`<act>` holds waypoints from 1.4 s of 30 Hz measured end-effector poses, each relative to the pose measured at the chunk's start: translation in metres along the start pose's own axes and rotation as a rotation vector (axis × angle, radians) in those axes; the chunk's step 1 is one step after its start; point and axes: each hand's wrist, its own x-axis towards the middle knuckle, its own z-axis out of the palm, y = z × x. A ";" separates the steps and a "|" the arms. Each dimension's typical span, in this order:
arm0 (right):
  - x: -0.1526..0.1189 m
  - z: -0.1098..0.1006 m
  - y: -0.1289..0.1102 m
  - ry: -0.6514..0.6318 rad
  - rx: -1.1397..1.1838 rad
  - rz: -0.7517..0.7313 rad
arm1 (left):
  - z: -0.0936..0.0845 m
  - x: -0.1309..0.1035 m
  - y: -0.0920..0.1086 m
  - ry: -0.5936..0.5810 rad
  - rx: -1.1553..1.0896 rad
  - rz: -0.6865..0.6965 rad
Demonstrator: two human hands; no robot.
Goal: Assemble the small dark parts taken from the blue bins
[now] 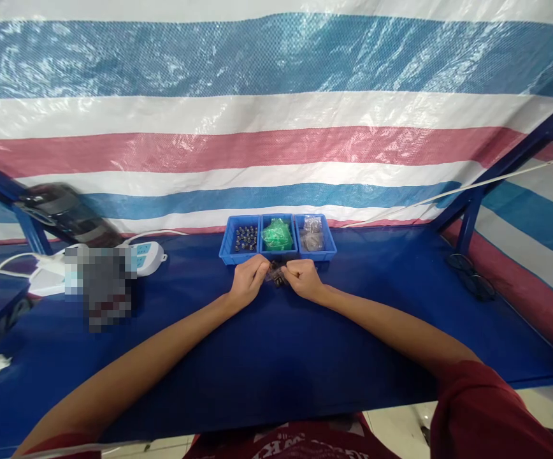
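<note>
Just in front of the blue bins, a small clear plastic bag [276,274] with dark little parts in it is stretched between my two fists. My left hand [249,280] is closed on its left side, fingers curled and thumb on top. On the opposite side my right hand [305,278] pinches the bag in the same way. Whether the bag is torn I cannot tell. Behind the hands, the left blue bin [227,242] holds several small dark metallic parts. A green plastic bag [277,234] fills the middle bin, and clear bags [312,234] lie in the right one.
Left on the blue table [267,363] are a white power strip [150,257] with cables and a blurred-out dark object [107,287]. A dark bottle-like thing [71,210] leans behind them. Eyeglasses [471,276] lie at right. A striped plastic sheet [276,150] hangs behind.
</note>
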 end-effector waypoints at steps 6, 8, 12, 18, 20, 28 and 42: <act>0.001 -0.001 -0.001 0.051 -0.012 0.037 | 0.004 -0.001 -0.004 0.000 -0.032 -0.067; 0.001 -0.002 -0.001 0.075 -0.013 0.055 | 0.005 -0.001 -0.005 -0.002 -0.036 -0.074; 0.002 -0.002 0.001 0.104 0.007 0.074 | 0.005 0.001 -0.003 -0.004 -0.007 -0.021; 0.002 -0.003 -0.002 0.057 0.032 0.061 | 0.002 0.003 0.002 -0.035 0.001 0.043; 0.002 -0.004 -0.005 0.030 0.012 0.061 | 0.002 0.002 0.003 -0.046 0.004 0.037; 0.003 -0.008 -0.014 0.021 0.027 0.067 | 0.001 0.001 0.002 -0.095 0.000 0.020; -0.001 -0.004 -0.010 0.000 -0.022 -0.065 | 0.002 0.002 0.000 -0.103 -0.026 0.093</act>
